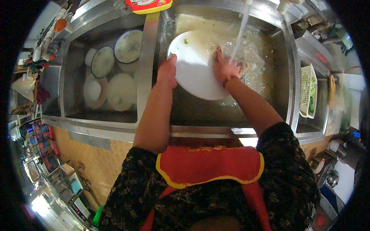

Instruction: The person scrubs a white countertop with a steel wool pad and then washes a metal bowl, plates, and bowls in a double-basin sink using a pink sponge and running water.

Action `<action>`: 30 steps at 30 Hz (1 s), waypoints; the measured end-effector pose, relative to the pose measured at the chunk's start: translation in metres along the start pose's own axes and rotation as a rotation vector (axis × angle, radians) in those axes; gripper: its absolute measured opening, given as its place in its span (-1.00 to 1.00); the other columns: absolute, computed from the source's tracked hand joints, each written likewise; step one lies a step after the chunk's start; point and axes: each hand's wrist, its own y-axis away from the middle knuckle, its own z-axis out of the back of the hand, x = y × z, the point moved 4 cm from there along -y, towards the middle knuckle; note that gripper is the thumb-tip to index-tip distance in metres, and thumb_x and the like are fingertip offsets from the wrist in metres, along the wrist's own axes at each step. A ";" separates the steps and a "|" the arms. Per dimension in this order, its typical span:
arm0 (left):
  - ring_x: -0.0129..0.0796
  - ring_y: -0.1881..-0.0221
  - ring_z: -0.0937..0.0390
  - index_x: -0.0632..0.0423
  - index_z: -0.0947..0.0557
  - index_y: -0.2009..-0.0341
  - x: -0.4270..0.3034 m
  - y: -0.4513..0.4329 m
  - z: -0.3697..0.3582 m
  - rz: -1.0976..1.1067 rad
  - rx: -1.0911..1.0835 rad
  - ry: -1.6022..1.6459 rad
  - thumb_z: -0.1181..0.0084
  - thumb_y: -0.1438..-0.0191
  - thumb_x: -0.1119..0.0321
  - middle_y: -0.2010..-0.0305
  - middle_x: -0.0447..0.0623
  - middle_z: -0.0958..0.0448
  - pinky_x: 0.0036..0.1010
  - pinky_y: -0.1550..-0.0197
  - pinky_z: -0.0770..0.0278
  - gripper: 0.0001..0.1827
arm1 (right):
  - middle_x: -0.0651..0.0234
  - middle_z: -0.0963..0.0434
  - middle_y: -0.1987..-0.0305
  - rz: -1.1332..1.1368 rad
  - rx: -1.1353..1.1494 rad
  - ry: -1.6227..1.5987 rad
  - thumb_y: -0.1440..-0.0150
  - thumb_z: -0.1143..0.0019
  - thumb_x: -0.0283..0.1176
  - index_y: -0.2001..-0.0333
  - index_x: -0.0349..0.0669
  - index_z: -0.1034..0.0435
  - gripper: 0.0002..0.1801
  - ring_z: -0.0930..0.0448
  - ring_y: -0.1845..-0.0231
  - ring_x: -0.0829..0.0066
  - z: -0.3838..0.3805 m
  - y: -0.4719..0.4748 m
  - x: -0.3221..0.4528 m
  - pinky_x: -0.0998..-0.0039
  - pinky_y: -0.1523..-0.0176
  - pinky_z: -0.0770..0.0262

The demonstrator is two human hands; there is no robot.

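A large white plate [193, 76] is tilted in the middle sink basin [199, 117], its far side in cloudy water. My left hand [167, 70] grips the plate's left rim, with the thumb on the upper face. My right hand [227, 69] lies at the plate's right side, under a stream of running water [240, 36]. Something tan shows at the right hand's edge, but splashing water blurs it; whether the fingers close on it is unclear. A green scrap [186, 41] sticks to the plate near its far edge.
In the left basin [73, 106], blue-rimmed dishes [103, 62] and several pale dishes sit in water. A red and yellow container [149, 6] stands at the back, above the divider [146, 75]. To the right, a white perforated basket [305, 89] holds green leaves [312, 98].
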 end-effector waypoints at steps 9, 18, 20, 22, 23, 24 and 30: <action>-0.10 -0.09 -0.39 0.07 -0.36 -0.20 -0.001 0.019 -0.018 -0.032 -0.010 -0.203 0.12 -0.17 -0.19 -0.14 0.11 -0.40 -0.15 -0.04 -0.39 -0.32 | 0.12 -0.27 -0.22 0.055 0.158 -0.069 -0.23 0.26 -0.08 -0.17 0.14 -0.29 -0.54 -0.23 -0.29 -0.02 0.026 -0.046 0.107 -0.09 -0.25 -0.15; -0.19 0.04 -0.45 0.15 -0.54 0.10 -0.024 0.027 -0.035 -0.218 0.019 0.120 0.12 -0.21 -0.10 0.09 0.03 -0.53 -0.24 -0.02 -0.41 -0.47 | 0.01 -0.34 -0.03 0.645 0.266 -0.344 -0.08 0.05 -0.30 -0.13 0.03 -0.32 -0.52 -0.37 -0.07 -0.09 0.075 0.098 0.113 0.09 -0.08 -0.36; -0.09 -0.05 -0.43 0.19 -0.44 -0.07 -0.016 0.019 -0.021 0.141 -0.095 0.101 0.00 -0.19 0.08 -0.05 0.08 -0.47 -0.18 -0.13 -0.35 -0.51 | 0.01 -0.36 0.01 0.722 0.181 -0.401 -0.05 0.00 -0.33 -0.14 0.07 -0.32 -0.50 -0.40 -0.03 -0.06 0.085 0.130 0.083 0.10 -0.07 -0.37; -0.03 -0.09 -0.41 0.20 -0.37 -0.14 -0.015 0.015 -0.024 0.082 0.096 0.277 0.00 -0.18 0.12 -0.12 0.11 -0.43 -0.14 -0.16 -0.34 -0.47 | 0.02 -0.38 0.04 0.867 0.036 -0.375 -0.05 -0.03 -0.32 -0.16 0.16 -0.32 -0.48 -0.43 0.03 -0.01 0.076 0.149 0.037 0.10 -0.09 -0.37; 0.00 -0.11 -0.40 0.20 -0.34 -0.18 -0.017 0.015 -0.026 0.046 0.191 0.365 0.00 -0.18 0.14 -0.15 0.12 -0.41 -0.12 -0.18 -0.33 -0.45 | 0.03 -0.38 0.01 0.949 -0.012 -0.329 -0.07 0.01 -0.35 -0.19 0.16 -0.28 -0.46 -0.42 -0.01 0.00 0.073 0.147 0.014 0.07 -0.11 -0.35; 0.03 -0.13 -0.40 0.22 -0.32 -0.19 -0.020 0.022 -0.031 0.076 0.194 0.357 0.03 -0.19 0.18 -0.17 0.14 -0.41 -0.09 -0.19 -0.32 -0.45 | 0.04 -0.38 -0.01 1.018 -0.061 -0.276 -0.09 0.05 -0.37 -0.21 0.16 -0.25 -0.45 -0.41 -0.04 0.01 0.073 0.142 -0.007 0.05 -0.14 -0.33; 0.04 -0.17 -0.37 0.26 -0.36 -0.17 -0.010 -0.009 0.013 -0.021 -0.109 -0.166 -0.07 -0.12 -0.04 -0.21 0.17 -0.36 -0.11 -0.24 -0.25 -0.30 | 0.11 -0.40 -0.07 0.704 -0.336 0.380 -0.12 0.13 -0.32 -0.11 0.04 -0.34 -0.57 -0.35 -0.16 0.10 0.047 0.079 -0.053 0.02 -0.21 -0.27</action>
